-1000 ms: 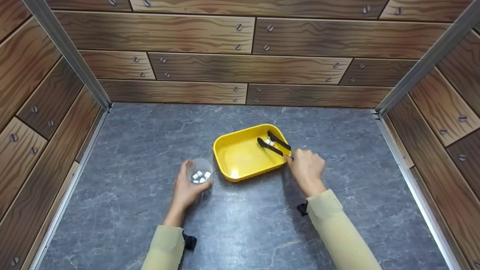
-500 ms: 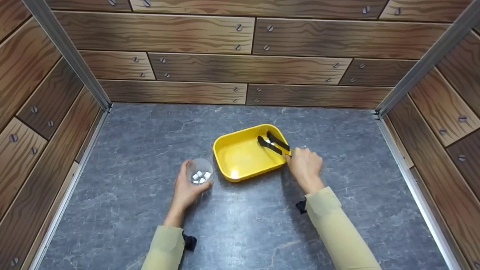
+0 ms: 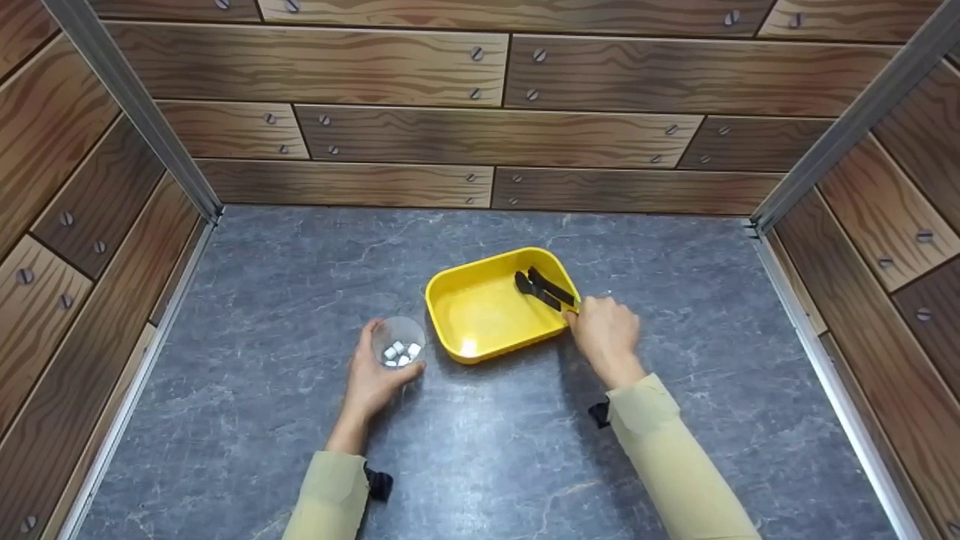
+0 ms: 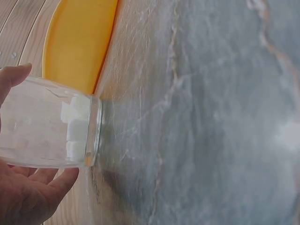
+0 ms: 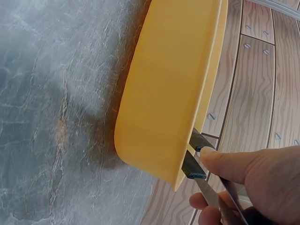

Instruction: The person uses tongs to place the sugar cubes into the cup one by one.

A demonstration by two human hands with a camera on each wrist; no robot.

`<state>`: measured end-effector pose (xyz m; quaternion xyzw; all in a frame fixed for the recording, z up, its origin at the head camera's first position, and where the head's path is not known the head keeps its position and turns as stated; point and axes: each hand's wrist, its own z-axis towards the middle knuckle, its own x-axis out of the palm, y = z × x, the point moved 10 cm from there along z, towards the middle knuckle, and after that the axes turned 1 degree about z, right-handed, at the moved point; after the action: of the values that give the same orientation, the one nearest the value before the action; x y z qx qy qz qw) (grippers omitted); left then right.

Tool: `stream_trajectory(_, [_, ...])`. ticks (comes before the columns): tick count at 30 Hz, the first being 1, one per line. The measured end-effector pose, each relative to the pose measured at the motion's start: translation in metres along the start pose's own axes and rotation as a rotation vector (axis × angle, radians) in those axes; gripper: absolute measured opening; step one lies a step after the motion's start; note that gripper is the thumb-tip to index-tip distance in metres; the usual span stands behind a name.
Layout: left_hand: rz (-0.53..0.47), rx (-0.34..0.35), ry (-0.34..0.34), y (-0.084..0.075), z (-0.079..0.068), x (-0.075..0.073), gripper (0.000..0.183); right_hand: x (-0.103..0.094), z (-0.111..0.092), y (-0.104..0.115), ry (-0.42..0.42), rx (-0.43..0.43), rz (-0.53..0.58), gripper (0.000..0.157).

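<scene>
My left hand [image 3: 375,379] grips a clear glass [image 3: 400,334], its thumb and fingers on either side of it. Several white cubes [image 4: 77,126] lie at the bottom of the glass. On the right, my right hand [image 3: 606,334] holds metal tongs [image 5: 213,197] with black tips [image 3: 551,286]. Those tips reach over the rim into the right end of a yellow tub [image 3: 487,300] and stand close together. Whether a cube sits between them is hidden in the head view. The tub's wall hides the tips in the right wrist view.
The grey marbled floor [image 3: 480,442] lies under the glass and tub. Wood-patterned walls [image 3: 420,135] enclose the back and both sides, with metal strips [image 3: 847,420] along the edges. The glass stands just left of the tub.
The tongs' tips have drawn closer together over the white cubes, which no longer show in the tub. My right hand has shifted slightly left. The left hand and glass stay put.
</scene>
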<state>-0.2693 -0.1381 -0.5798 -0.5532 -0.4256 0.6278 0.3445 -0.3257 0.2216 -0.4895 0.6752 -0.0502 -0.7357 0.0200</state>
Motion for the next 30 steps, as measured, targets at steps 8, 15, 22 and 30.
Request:
stream_trajectory(8, [0.001,-0.002,-0.006,-0.0006,-0.0004,-0.0004,0.101,0.0021,-0.0025,0.0012,0.005,0.003,0.005,0.046])
stream_trajectory(15, [0.002,-0.026,0.003,0.0008,-0.0004,0.0002,0.103,0.0002,-0.0055,0.0023,-0.014,-0.003,0.013,0.044])
stream_trajectory(22, [0.010,-0.039,0.007,0.0020,-0.0002,0.0006,0.103,-0.0015,-0.0076,0.0031,-0.020,-0.008,0.012,0.043])
stream_trajectory(30, [0.008,-0.030,0.004,0.0015,0.0001,0.0005,0.103,-0.0028,-0.0101,0.0036,-0.050,-0.026,0.006,0.043])
